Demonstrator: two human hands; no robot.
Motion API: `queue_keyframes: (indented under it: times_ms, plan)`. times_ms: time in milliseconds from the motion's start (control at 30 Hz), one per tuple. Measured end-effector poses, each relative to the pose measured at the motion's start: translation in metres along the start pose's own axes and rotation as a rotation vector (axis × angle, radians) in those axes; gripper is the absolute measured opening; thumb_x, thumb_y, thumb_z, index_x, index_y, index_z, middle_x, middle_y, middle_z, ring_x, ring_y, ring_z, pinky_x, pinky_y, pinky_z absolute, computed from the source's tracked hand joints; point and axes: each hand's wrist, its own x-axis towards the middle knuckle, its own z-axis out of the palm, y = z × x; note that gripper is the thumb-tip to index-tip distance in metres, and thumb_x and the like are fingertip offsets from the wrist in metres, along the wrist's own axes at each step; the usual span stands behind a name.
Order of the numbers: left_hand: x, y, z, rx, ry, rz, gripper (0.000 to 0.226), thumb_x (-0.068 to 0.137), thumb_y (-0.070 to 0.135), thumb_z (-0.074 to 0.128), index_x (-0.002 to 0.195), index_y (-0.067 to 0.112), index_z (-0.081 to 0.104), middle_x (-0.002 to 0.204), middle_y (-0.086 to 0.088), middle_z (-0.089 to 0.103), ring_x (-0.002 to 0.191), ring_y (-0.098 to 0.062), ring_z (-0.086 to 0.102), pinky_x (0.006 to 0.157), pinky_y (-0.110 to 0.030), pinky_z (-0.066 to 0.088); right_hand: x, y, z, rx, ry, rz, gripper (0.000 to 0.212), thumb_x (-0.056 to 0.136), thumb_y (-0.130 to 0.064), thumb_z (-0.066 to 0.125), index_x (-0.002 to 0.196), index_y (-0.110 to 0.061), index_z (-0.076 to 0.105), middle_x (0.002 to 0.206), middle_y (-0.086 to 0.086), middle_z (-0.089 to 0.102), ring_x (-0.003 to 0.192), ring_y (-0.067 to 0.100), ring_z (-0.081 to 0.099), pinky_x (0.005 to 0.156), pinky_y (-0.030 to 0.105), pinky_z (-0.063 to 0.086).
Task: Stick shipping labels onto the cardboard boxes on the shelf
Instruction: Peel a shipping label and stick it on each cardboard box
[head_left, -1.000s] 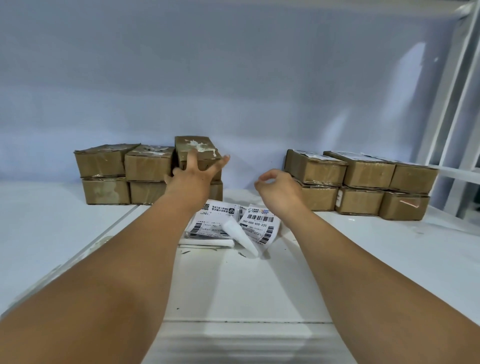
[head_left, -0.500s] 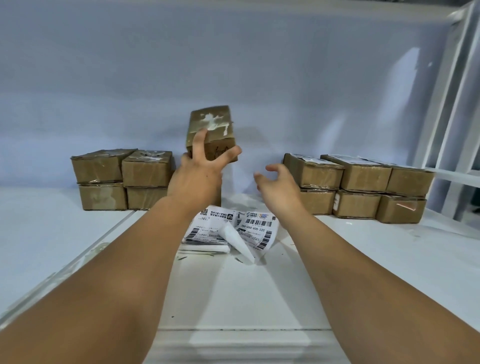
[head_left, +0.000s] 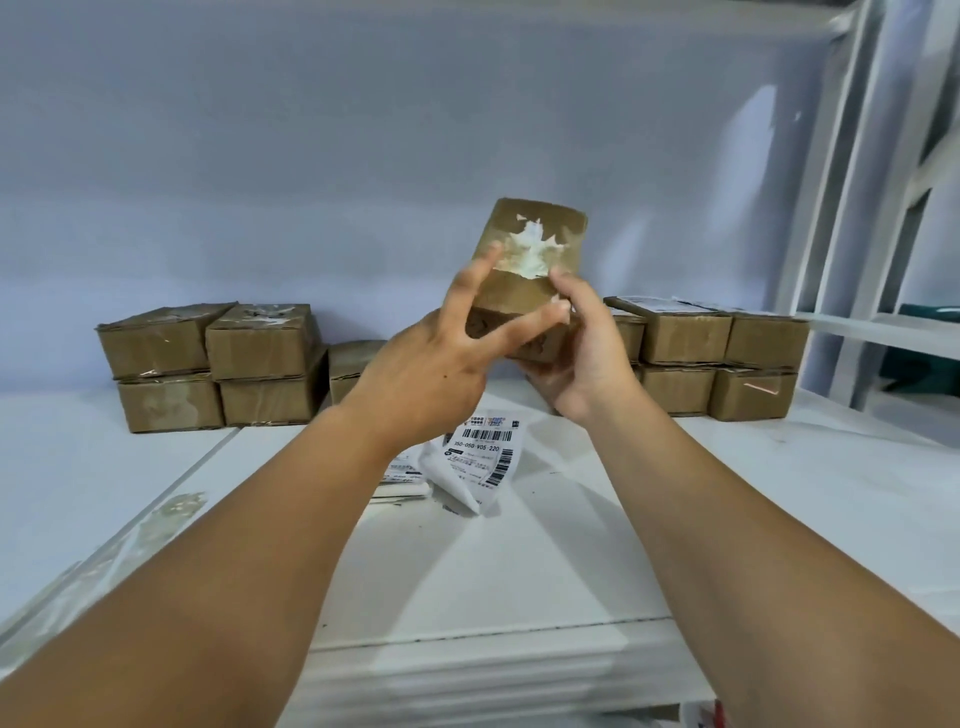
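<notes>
One box (head_left: 537, 228) aloft, label (head_left: 480, 457) "050-V05-220"

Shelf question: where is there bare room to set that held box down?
Bare shelf lies in front of the label pile, toward the near edge, and in front of the left stack. The back is crowded: the left stack, the label pile, the right stack.

- Held cardboard box (head_left: 524, 270): brown, with a torn white patch.
- Stacked boxes (head_left: 213, 364): brown, scuffed pale.
- Shipping labels (head_left: 480, 452): white with black barcodes.
- Shelf (head_left: 519, 561): white.
- Back wall (head_left: 363, 130): pale blue-grey.
</notes>
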Motion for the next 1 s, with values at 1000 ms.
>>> queue_keyframes:
  times_ms: [1000]
  plan:
    - [0.0,0.005,0.021,-0.397,-0.177,-0.609,0.014,0.094,0.021,0.053,0.091,0.012,0.063,0.087,-0.002,0.048,0.083,-0.022,0.05,0.067,-0.028,0.031,-0.057,-0.051,-0.083,-0.807,-0.057,0.353,0.039,0.091,-0.036,0.056,0.129,-0.029,0.045,0.1,-0.003,0.067,0.083,0.013,0.066,0.067,0.023,0.052]
